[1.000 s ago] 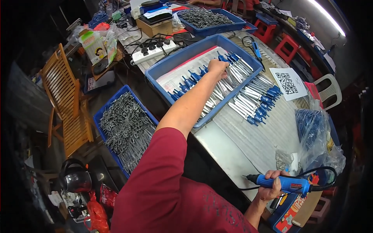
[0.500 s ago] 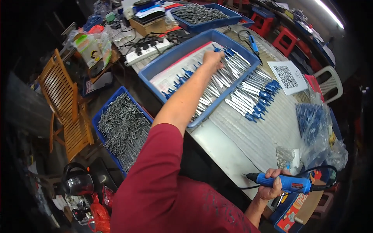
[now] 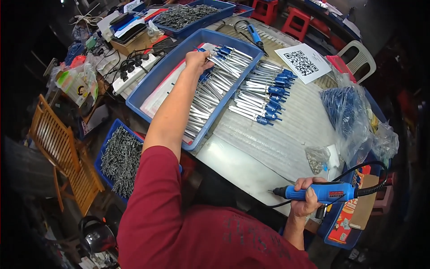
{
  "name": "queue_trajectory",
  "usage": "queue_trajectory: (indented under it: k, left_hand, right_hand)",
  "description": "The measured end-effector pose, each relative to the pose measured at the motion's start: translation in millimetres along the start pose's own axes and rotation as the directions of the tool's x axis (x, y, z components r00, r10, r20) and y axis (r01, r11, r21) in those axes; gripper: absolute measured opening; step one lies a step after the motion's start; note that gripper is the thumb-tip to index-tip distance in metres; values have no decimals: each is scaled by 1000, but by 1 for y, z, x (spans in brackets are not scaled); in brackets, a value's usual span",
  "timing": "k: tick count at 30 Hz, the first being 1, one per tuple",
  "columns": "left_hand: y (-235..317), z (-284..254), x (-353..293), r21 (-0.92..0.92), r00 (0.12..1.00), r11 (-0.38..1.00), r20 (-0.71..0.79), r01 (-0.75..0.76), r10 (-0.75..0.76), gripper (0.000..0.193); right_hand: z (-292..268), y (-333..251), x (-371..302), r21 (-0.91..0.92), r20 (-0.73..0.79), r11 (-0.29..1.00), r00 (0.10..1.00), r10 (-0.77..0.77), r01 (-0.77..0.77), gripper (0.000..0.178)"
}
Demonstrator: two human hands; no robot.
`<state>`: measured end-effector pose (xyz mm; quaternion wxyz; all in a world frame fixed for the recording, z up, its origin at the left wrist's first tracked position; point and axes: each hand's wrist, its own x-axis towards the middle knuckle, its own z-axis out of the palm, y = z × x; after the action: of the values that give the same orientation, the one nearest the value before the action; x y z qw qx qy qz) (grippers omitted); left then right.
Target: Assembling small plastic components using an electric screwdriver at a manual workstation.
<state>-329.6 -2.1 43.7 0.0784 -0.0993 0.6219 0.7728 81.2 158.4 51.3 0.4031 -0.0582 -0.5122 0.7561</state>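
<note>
My left hand (image 3: pixel 197 62) reaches into a long blue plastic tray (image 3: pixel 190 144), its fingers bent around the blue ends of slim silver metal rods. Its fingertips are partly hidden. Many similar rods (image 3: pixel 206 105) lie side by side in the tray, over white paper with a red edge. In my right hand (image 3: pixel 307 201) is a blue electric screwdriver (image 3: pixel 338 193), gripped around its body, its dark tip pointing left above the table's near edge. A black coiled cord runs from its rear end. Beside the tray, rows of blue-ended rods (image 3: pixel 264 96) rest on the foam-covered table.
Another blue tray of metal parts (image 3: pixel 186 17) stands at the back, and a blue bin of grey parts (image 3: pixel 121 161) sits lower left. A white power strip (image 3: pixel 136 74) borders the tray. A second blue screwdriver (image 3: pixel 254 33), a printed sheet (image 3: pixel 304 62) and plastic bags (image 3: pixel 345 112) lie farther right.
The whole view has shifted, moving the table and tray leftward. My left hand has moved slightly left within the tray. My right hand keeps holding the screwdriver near the table's edge.
</note>
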Motion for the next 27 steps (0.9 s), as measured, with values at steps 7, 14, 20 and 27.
queue_trajectory:
  k: [7,14,20,27]
  left_hand:
    - [-21,12,9,21,997,997,-11,71,-71,8]
    - [-13,10,-8,270,995,961,-94,69,-44,8]
    - [-9,1,-8,582,998,813,-42,-6,38,14]
    - [3,16,-29,763,717,288,307,-578,626,19]
  right_hand:
    - [3,-3,-1,-22,-34,1000,999,0,-1,34]
    - [1,-2,-1,2,-53,1000,999,11,-10,34]
    - [2,-4,-2,22,-71,1000,997,21,-19,35]
    - [5,-3,-2,-22,-76,1000,997,11,-12,36]
